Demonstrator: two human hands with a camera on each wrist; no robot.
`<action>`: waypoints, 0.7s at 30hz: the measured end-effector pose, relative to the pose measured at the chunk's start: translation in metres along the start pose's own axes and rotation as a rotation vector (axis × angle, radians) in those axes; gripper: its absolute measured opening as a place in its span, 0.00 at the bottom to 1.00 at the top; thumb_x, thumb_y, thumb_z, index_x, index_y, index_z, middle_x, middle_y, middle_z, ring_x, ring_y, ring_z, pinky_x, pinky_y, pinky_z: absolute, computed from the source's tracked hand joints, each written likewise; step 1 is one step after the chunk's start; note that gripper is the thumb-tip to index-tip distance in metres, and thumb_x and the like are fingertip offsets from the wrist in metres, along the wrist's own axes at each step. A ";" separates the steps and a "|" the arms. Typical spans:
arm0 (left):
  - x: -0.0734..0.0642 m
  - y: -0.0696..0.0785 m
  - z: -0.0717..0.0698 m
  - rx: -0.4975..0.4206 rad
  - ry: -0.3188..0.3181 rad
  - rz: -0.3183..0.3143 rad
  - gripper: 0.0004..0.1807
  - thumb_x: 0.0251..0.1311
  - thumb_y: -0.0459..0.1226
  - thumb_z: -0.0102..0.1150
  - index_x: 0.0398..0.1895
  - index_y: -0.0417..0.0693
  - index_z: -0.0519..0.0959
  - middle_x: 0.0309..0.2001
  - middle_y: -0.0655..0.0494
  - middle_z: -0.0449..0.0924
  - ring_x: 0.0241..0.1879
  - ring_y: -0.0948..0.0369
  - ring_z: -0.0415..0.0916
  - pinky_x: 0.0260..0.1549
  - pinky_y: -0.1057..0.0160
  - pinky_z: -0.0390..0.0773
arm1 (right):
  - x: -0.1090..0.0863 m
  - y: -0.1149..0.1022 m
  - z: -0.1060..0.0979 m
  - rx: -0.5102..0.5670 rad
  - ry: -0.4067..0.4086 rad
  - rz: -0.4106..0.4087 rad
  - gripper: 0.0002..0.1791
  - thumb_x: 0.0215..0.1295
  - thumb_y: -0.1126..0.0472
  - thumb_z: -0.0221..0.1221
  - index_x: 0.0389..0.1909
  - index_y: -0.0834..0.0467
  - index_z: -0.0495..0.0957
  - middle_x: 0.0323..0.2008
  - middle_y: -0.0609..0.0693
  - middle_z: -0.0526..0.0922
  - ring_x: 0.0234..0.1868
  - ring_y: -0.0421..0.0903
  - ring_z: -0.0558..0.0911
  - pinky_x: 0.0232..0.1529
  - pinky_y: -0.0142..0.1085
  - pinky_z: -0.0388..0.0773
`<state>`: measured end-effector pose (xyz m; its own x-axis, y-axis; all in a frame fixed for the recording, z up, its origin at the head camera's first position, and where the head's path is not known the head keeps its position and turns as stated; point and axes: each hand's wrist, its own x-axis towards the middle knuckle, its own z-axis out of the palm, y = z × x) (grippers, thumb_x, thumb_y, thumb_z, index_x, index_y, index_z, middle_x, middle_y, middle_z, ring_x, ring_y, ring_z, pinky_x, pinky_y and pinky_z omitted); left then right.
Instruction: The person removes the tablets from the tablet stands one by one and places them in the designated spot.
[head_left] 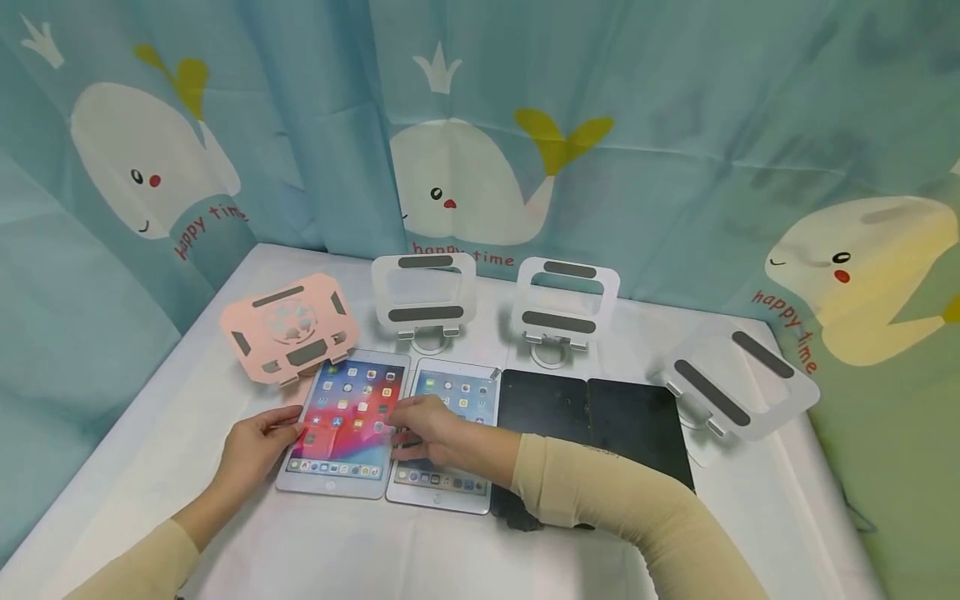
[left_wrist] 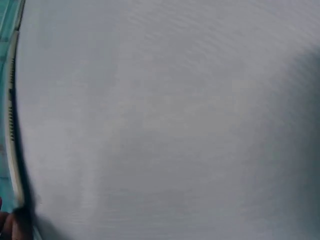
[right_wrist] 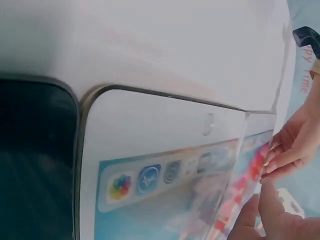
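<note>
A white tablet with a red and blue screen (head_left: 341, 417) lies at the left of the row, with its home button toward me. My left hand (head_left: 255, 442) holds its left edge, thumb over the face. At its right edge, my right hand (head_left: 431, 429) pinches the side between thumb and fingers, and the forearm crosses a second white tablet with a blue screen (head_left: 465, 387). The right wrist view also shows the left hand (right_wrist: 299, 142) and right hand (right_wrist: 282, 220) at the tablet's edges. In the left wrist view, only fingertips (left_wrist: 7, 225) show at the lower left corner.
Behind the tablets stand a pink tablet stand (head_left: 258, 329) and two white stands (head_left: 426, 314) (head_left: 558, 323). Another white stand (head_left: 712, 393) leans at the right. Two black tablets (head_left: 543, 400) (head_left: 637, 417) lie under the right forearm. A whale-print curtain (head_left: 330, 125) surrounds the white table (head_left: 375, 558).
</note>
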<state>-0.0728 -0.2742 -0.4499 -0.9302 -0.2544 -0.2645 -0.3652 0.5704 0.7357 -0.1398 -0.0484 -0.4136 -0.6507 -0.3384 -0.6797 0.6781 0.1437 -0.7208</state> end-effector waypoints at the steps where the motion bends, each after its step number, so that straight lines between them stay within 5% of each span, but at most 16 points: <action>1: -0.001 0.001 -0.001 0.033 0.000 0.014 0.24 0.64 0.37 0.53 0.58 0.29 0.70 0.52 0.34 0.77 0.49 0.46 0.76 0.44 0.67 0.79 | -0.002 -0.001 0.000 -0.011 -0.010 -0.004 0.18 0.61 0.69 0.57 0.53 0.67 0.72 0.39 0.57 0.79 0.34 0.47 0.78 0.45 0.46 0.81; 5: -0.006 0.008 -0.007 0.152 -0.014 0.054 0.25 0.64 0.39 0.54 0.59 0.29 0.69 0.54 0.32 0.75 0.57 0.37 0.68 0.54 0.40 0.68 | -0.009 -0.006 -0.003 -0.064 -0.026 -0.042 0.19 0.62 0.68 0.57 0.54 0.66 0.72 0.43 0.59 0.79 0.39 0.50 0.80 0.44 0.46 0.81; 13: -0.019 0.026 0.002 0.258 0.067 0.238 0.27 0.59 0.39 0.60 0.59 0.34 0.71 0.53 0.32 0.75 0.52 0.37 0.73 0.46 0.41 0.75 | -0.013 -0.015 -0.020 -0.118 -0.011 -0.202 0.21 0.64 0.63 0.56 0.57 0.66 0.69 0.50 0.57 0.76 0.49 0.58 0.78 0.47 0.49 0.79; 21: -0.019 0.046 0.007 0.326 0.182 0.353 0.28 0.56 0.43 0.63 0.58 0.38 0.74 0.53 0.35 0.77 0.52 0.38 0.73 0.43 0.37 0.75 | -0.018 -0.019 -0.042 -0.247 0.045 -0.377 0.24 0.67 0.58 0.55 0.59 0.65 0.66 0.42 0.54 0.74 0.50 0.60 0.76 0.46 0.51 0.78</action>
<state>-0.0723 -0.2379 -0.4159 -0.9880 -0.1182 0.0991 -0.0498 0.8525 0.5203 -0.1550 -0.0063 -0.3932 -0.8546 -0.3700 -0.3644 0.2924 0.2370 -0.9264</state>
